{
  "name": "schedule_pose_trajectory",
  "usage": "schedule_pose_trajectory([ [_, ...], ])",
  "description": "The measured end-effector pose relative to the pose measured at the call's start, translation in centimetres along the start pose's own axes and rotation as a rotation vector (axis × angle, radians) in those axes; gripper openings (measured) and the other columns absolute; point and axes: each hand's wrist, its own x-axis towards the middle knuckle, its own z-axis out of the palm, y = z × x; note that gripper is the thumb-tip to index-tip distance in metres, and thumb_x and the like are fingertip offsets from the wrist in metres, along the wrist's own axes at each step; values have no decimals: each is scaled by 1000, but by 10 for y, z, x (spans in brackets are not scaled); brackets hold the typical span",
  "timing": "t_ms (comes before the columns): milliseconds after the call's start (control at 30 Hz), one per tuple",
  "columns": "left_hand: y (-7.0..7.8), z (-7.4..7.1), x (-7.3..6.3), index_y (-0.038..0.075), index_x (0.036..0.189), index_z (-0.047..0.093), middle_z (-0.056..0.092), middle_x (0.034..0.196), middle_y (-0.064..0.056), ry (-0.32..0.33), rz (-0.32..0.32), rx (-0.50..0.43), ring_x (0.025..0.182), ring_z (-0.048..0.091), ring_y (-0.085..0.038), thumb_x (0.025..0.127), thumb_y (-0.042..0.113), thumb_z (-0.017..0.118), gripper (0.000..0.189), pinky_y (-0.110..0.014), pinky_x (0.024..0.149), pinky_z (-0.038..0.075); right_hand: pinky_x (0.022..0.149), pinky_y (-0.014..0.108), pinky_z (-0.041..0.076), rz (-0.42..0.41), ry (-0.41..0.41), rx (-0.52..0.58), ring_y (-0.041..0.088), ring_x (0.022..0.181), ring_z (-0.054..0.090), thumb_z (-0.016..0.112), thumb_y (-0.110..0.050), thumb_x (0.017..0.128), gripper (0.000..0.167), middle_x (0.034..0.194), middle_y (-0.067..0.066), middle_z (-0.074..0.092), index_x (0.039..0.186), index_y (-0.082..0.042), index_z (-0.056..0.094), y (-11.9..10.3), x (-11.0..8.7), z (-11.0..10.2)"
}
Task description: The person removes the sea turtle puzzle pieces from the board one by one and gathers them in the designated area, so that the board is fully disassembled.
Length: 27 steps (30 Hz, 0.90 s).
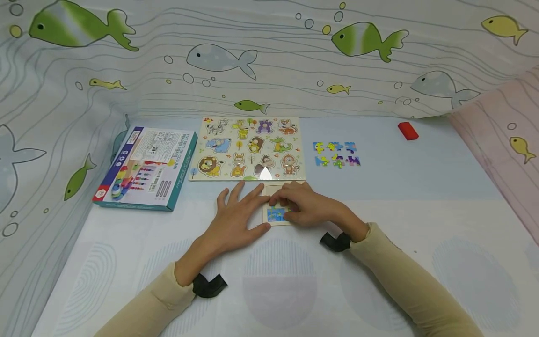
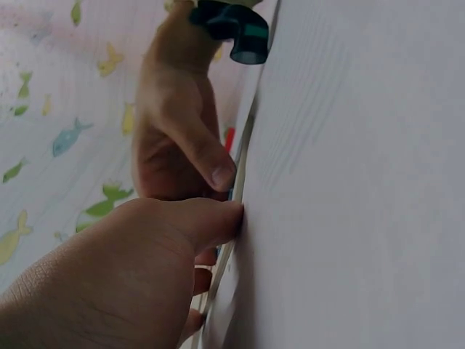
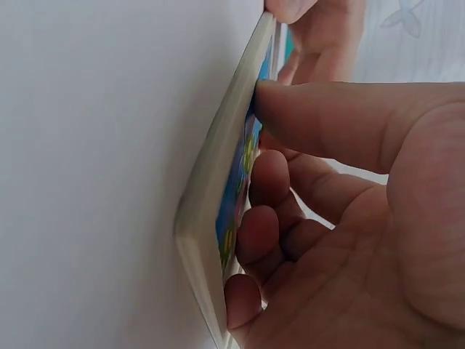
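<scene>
In the head view a small wooden-framed jigsaw puzzle [image 1: 275,215] with blue pieces lies on the table between both hands. My left hand [image 1: 237,217] lies at its left side with fingers spread, thumb and fingertips right at the frame's edge. Bent over the puzzle, my right hand [image 1: 309,204] covers its right part. The right wrist view shows the thumb [image 3: 305,113] and fingertips [image 3: 258,233] pressing on the blue and yellow-green pieces [image 3: 247,160] inside the pale frame [image 3: 211,189]. Thumb and fingers stand apart, and no loose piece shows between them.
Behind the hands lies an animal peg-puzzle board [image 1: 248,150]. Several loose jigsaw pieces [image 1: 337,154] sit in two rows to its right. A red block [image 1: 408,131] is at the back right, and a toy box [image 1: 147,168] lies at the left. Fish-patterned cloth [image 1: 269,56] hangs behind the table.
</scene>
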Motion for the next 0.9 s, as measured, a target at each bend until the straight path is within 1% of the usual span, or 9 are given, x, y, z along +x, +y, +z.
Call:
schedule_pose_trajectory([
  [133,0,0,-1,30,149,51,30,169,2,0,1,-3,158,11,-41,92,52,66,64,-68,118,4,84,36,28,0,0,10,11,89,46,70,-7,87,35,87,-1,56,121,-15,66,0,1,1],
  [367,-1,0,0,27,150,50,30,169,3,1,3,2,158,11,-41,92,53,65,65,-68,118,4,84,34,33,-3,2,19,16,85,47,70,-7,85,41,89,0,57,125,-17,67,0,1,1],
  [667,0,0,0,26,151,49,29,169,2,-11,1,-6,158,9,-41,93,52,65,66,-69,118,2,82,35,30,17,0,1,14,83,47,71,-9,84,40,88,-1,55,122,-19,69,1,1,2],
  [900,0,1,0,26,151,49,29,169,2,-9,1,3,158,9,-41,92,52,65,66,-69,118,2,82,36,27,34,18,-11,13,89,44,68,-9,81,40,87,-1,52,120,-19,68,0,2,4],
])
